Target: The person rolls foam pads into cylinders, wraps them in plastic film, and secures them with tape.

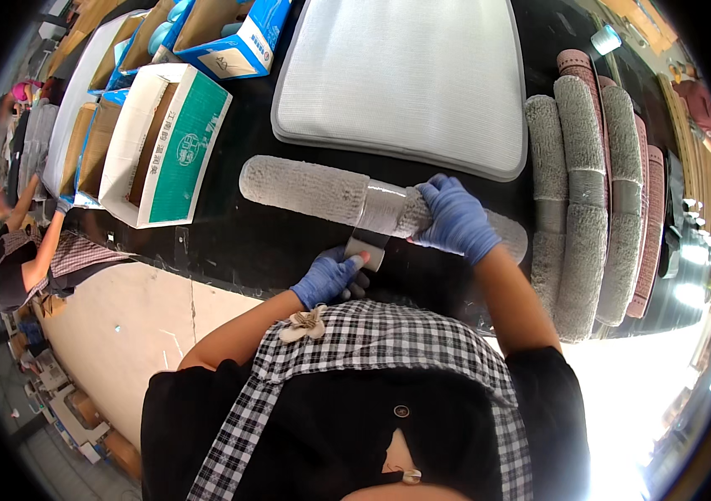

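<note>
A rolled grey plush mat lies crosswise on the black table in front of me. Around its middle goes a shiny grey band, whose loose end hangs toward me. My left hand, in a blue glove, pinches that end below the roll, thumb on top. Also gloved in blue, my right hand is closed over the roll just right of the band and presses on it. The underside of the roll and some right fingertips are hidden.
Beyond the roll lies a stack of flat pale mats. Several banded rolls, grey and pink, stand side by side at right. An open white-and-green box and blue boxes are at left, near a co-worker.
</note>
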`<action>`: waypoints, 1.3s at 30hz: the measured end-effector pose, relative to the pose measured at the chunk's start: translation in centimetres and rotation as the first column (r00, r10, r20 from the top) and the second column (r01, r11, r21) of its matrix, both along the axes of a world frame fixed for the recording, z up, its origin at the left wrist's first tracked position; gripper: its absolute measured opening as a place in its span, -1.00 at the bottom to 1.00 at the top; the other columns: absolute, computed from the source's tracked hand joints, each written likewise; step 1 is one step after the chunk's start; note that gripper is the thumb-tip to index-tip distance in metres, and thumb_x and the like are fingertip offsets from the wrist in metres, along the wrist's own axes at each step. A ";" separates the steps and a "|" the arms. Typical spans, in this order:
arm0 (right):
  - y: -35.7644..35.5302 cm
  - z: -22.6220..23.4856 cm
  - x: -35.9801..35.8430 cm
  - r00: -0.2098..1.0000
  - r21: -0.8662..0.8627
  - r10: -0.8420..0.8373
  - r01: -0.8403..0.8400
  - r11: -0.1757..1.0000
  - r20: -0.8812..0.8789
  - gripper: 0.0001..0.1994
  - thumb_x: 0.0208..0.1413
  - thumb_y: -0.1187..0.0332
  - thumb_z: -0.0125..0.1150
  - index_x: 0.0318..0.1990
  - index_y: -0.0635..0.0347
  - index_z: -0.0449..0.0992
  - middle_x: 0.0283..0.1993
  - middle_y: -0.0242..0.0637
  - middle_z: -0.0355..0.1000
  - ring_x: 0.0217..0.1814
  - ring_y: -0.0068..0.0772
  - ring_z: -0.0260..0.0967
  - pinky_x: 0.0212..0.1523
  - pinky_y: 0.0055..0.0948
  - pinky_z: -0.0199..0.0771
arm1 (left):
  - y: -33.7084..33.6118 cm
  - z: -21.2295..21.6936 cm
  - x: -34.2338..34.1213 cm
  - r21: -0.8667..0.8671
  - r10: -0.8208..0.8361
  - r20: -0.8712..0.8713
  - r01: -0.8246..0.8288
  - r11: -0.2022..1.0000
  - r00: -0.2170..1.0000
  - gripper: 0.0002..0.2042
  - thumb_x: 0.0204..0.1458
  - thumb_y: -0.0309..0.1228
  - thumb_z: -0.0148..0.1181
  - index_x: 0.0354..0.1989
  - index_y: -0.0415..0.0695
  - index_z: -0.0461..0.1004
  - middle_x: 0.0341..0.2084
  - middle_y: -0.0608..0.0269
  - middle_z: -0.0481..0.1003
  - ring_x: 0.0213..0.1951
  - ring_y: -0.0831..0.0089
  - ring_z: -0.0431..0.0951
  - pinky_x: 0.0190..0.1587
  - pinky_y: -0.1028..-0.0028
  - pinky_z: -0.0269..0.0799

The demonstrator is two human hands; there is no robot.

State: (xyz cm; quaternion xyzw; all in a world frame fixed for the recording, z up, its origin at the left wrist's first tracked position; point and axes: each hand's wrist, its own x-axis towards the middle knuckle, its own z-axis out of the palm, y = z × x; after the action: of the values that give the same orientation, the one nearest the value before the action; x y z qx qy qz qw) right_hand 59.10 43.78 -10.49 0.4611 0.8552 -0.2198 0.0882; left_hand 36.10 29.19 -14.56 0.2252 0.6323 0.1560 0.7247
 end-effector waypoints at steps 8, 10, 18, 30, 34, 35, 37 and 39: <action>3.7 -2.1 1.0 0.865 -0.480 -0.198 -0.056 0.875 -0.462 -0.25 -0.35 0.06 0.71 0.07 0.17 0.55 -0.17 -0.23 0.62 -0.09 -0.26 0.58 0.02 -0.41 0.56 | 4.0 0.5 -0.4 0.061 -0.041 0.115 0.034 0.998 0.993 -0.60 0.34 -0.13 0.00 0.21 -0.11 0.30 -0.28 0.07 0.60 -0.45 0.42 0.63 -0.50 0.56 0.47; -0.1 -2.4 1.7 0.874 -0.625 -0.286 -0.025 0.780 -0.392 -0.25 -0.32 0.02 0.68 0.08 0.18 0.57 -0.11 -0.14 0.60 -0.03 -0.21 0.56 0.10 -0.34 0.53 | 0.6 0.0 -2.0 0.124 -0.174 0.157 0.156 0.980 0.972 -0.54 0.28 -0.07 0.09 0.19 -0.14 0.34 -0.23 0.05 0.61 -0.42 0.46 0.63 -0.44 0.56 0.50; 3.7 -2.0 3.0 0.985 0.074 -0.106 0.117 0.990 -0.133 -0.30 -0.17 -0.21 0.47 0.07 0.04 0.55 0.05 -0.21 0.46 0.19 -0.15 0.38 0.26 -0.20 0.34 | 3.7 1.4 -2.0 0.091 -0.213 0.172 0.200 0.976 0.962 -0.53 0.26 -0.22 0.10 0.28 -0.11 0.22 -0.22 0.03 0.61 -0.46 0.45 0.60 -0.45 0.56 0.46; -2.2 -1.5 -2.6 0.959 -0.167 0.065 -0.115 0.979 -0.277 -0.22 -0.26 -0.15 0.55 0.14 0.04 0.53 -0.02 -0.20 0.53 0.11 -0.10 0.44 0.14 -0.19 0.44 | -2.3 -4.3 -2.3 0.676 -0.297 -0.385 0.486 0.553 0.874 -0.36 0.14 -0.23 0.30 0.35 -0.10 0.20 -0.03 0.05 0.53 -0.26 0.38 0.65 -0.32 0.45 0.56; 2.8 -1.7 -1.4 0.976 -0.343 -0.105 0.033 0.939 -0.193 -0.12 -0.32 -0.29 0.55 0.09 0.20 0.59 -0.07 -0.09 0.54 0.12 -0.10 0.43 0.20 -0.20 0.42 | 3.7 2.8 -0.8 0.202 -0.204 0.227 0.159 0.966 0.952 -0.43 0.12 -0.16 0.30 0.24 -0.19 0.34 -0.19 0.17 0.58 -0.32 0.45 0.62 -0.38 0.52 0.49; 2.9 -2.0 -1.2 0.962 -0.390 -0.128 0.025 0.920 -0.240 -0.11 -0.32 -0.27 0.57 0.10 0.24 0.57 -0.05 -0.06 0.53 0.12 -0.09 0.44 0.19 -0.21 0.44 | 4.6 3.1 -0.8 0.190 -0.197 0.169 0.165 0.968 0.966 -0.49 0.15 -0.14 0.26 0.18 -0.18 0.39 -0.22 0.18 0.59 -0.36 0.46 0.61 -0.42 0.54 0.48; 2.2 -2.8 -1.0 0.897 -0.517 -0.256 0.036 0.855 -0.361 -0.08 -0.33 -0.24 0.59 0.11 0.31 0.53 -0.03 -0.01 0.51 0.11 -0.07 0.46 0.17 -0.22 0.46 | 4.4 2.2 -1.1 0.257 -0.184 0.099 0.154 0.954 0.978 -0.57 0.19 -0.06 0.19 0.03 -0.18 0.49 -0.30 0.19 0.60 -0.40 0.49 0.62 -0.46 0.58 0.46; 1.5 -5.0 -0.4 0.844 -0.537 -0.322 0.048 0.842 -0.429 -0.01 -0.39 -0.27 0.60 0.12 0.36 0.50 -0.01 0.02 0.51 0.10 -0.04 0.49 0.17 -0.23 0.47 | 3.1 2.1 -1.1 0.274 -0.123 0.175 0.071 0.959 0.977 -0.55 0.18 -0.03 0.20 0.02 -0.18 0.49 -0.30 0.18 0.61 -0.40 0.50 0.62 -0.46 0.59 0.45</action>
State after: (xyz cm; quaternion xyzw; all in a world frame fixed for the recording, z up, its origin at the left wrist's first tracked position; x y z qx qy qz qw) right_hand 58.74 45.27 -15.45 0.4311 0.7091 -0.5563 -0.0426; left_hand 35.01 32.27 -12.47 0.3353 0.5216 0.2243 0.7518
